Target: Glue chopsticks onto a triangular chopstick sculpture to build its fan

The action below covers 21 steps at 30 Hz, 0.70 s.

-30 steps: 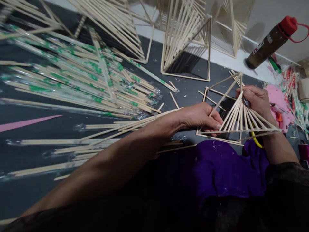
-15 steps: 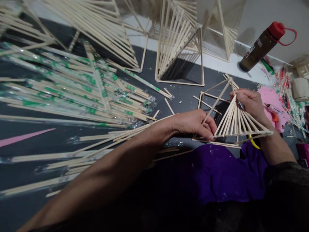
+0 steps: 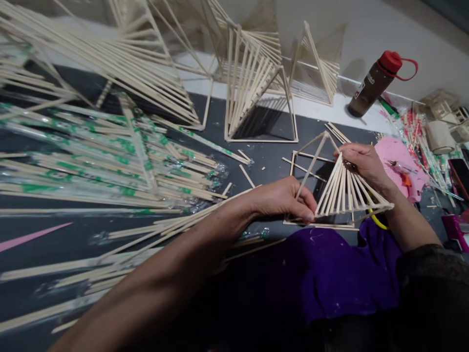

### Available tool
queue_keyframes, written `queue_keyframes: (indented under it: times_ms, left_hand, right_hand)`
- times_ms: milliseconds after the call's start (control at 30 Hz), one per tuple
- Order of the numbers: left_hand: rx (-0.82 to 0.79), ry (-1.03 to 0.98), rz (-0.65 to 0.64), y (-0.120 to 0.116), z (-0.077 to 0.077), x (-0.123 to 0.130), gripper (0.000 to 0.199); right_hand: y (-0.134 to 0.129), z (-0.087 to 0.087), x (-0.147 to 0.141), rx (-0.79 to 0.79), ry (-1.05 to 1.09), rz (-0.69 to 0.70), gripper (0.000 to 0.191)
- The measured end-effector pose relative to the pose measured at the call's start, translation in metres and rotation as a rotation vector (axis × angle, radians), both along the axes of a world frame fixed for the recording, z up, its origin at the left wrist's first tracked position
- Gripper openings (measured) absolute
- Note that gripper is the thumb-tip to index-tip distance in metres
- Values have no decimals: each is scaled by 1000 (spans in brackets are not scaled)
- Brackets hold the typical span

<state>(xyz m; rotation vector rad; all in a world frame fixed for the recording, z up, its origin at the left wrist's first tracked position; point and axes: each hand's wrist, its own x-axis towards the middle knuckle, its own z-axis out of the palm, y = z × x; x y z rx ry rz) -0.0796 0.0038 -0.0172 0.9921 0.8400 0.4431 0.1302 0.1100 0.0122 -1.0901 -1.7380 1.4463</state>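
A fan-shaped frame of wooden chopsticks (image 3: pixel 342 193) is held between both hands above the table. My left hand (image 3: pixel 289 200) pinches its lower left corner with thumb and fingers. Near the top of the fan, my right hand (image 3: pixel 361 159) grips the frame, its fingertips partly hidden behind the sticks. Beneath lies a flat square of sticks (image 3: pixel 317 226) on the dark table. A purple cloth (image 3: pixel 322 274) covers my lap, and the yellow handle (image 3: pixel 379 221) of some tool shows beside my right forearm.
Finished stick frames (image 3: pixel 262 141) stand along the wall. Plastic-wrapped chopsticks (image 3: pixel 110 161) pile up on the left. At the right are a brown bottle with a red cap (image 3: pixel 373 83), a pink sheet (image 3: pixel 388 151), a roll of tape (image 3: pixel 440 137) and a phone (image 3: pixel 459 171).
The whole view has shifted, so everything appears lower and further left. Both hands keep their grips on the stick frame, with little change in its pose.
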Motion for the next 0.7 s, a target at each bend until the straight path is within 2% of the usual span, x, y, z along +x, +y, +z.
queue_keyframes:
  times_ms: [233,433,700]
  left_hand:
    - [11,-5,2,-1,-1,0,19]
    - [63,-6,1,-1,-3,0,18]
    - [85,-2,3,-2,0,1,15]
  right_hand:
    - [0,1,-2,-54,54,23,26]
    - [-1,1,-3,-46,52,23,30]
    - [4,-8,5,19,14,12,25]
